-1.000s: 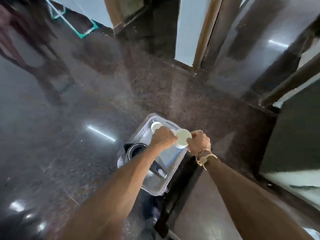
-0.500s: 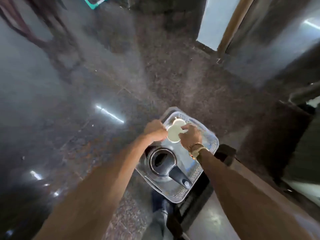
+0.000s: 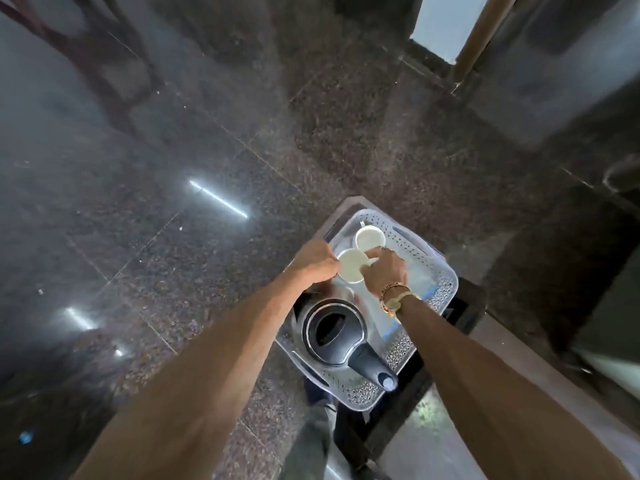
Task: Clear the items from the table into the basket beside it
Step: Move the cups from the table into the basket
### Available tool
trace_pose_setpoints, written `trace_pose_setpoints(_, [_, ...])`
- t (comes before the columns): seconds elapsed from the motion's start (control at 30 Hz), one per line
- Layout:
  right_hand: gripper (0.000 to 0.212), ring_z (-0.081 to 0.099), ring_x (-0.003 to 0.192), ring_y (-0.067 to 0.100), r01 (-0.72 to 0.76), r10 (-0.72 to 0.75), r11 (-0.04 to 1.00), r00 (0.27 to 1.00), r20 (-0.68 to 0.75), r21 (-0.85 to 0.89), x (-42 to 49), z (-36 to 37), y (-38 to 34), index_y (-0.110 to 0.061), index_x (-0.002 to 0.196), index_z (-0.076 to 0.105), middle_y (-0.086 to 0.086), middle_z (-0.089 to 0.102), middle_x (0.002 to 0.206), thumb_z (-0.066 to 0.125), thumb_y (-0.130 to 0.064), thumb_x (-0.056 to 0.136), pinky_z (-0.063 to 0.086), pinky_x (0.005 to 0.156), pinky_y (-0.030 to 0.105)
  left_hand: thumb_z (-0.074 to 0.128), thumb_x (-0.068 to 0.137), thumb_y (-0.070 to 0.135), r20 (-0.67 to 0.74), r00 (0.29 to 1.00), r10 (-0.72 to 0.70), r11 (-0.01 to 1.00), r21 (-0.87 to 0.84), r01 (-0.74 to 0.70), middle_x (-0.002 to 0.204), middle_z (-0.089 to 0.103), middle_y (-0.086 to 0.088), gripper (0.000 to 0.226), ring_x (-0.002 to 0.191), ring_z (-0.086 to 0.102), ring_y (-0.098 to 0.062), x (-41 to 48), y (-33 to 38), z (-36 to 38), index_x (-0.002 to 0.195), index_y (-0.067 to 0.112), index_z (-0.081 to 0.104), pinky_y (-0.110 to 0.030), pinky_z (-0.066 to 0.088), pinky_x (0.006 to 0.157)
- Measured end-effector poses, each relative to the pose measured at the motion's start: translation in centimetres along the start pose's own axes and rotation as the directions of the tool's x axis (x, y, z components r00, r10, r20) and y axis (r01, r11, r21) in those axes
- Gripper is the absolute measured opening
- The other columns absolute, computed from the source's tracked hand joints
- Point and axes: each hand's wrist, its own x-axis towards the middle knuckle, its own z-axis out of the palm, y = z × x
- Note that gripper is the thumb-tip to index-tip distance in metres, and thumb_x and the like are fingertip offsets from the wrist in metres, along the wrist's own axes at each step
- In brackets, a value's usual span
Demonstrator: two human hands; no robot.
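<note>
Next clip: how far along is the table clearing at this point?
Done: a black kettle and one white cup sit in the basket. In hand: the left hand and right hand together hold a second cup low over the basket, beside the first; whether it touches bottom is unclear. Left: letting go. Only a strip of the table shows, so remaining items cannot be judged.

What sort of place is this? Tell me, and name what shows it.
Probably an indoor home or office room: polished stone floor, a door frame, a plastic basket with a kettle and far cup; left hand and right hand hold the near cup.
</note>
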Motion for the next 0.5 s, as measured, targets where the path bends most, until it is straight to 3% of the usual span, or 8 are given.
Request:
trace_pose_setpoints(0.17, [0.029, 0.062, 0.110, 0.030, -0.005, 0.005, 1.000, 1.000, -0.029, 0.020, 0.8, 0.9, 0.3, -0.014, 0.111, 0.069, 0.009, 0.072, 0.112, 0.066, -0.013, 0.081, 0.047, 0.095, 0.034, 0.066, 0.081, 0.008, 0.008, 1.000, -0.020, 1.000, 0.016, 0.020, 0.087, 0.075, -0.011, 0.014, 0.079, 0.072, -0.021, 1.1, -0.2, 0.6, 0.091, 0.001, 0.074, -0.037, 0.061, 0.075])
trace_pose_setpoints(0.5, [0.026, 0.064, 0.107, 0.032, -0.002, 0.002, 1.000, 0.999, -0.038, -0.004, 1.8, 1.9, 1.4, -0.008, 0.106, 0.069, 0.012, 0.071, 0.109, 0.071, -0.014, 0.080, 0.048, 0.091, 0.034, 0.066, 0.085, 0.015, 0.051, 0.999, -0.012, 0.999, 0.031, 0.010, 0.099, 0.075, -0.010, 0.023, 0.091, 0.072, -0.023, 2.5, -0.9, 1.4, 0.103, 0.004, 0.074, -0.037, 0.058, 0.088])
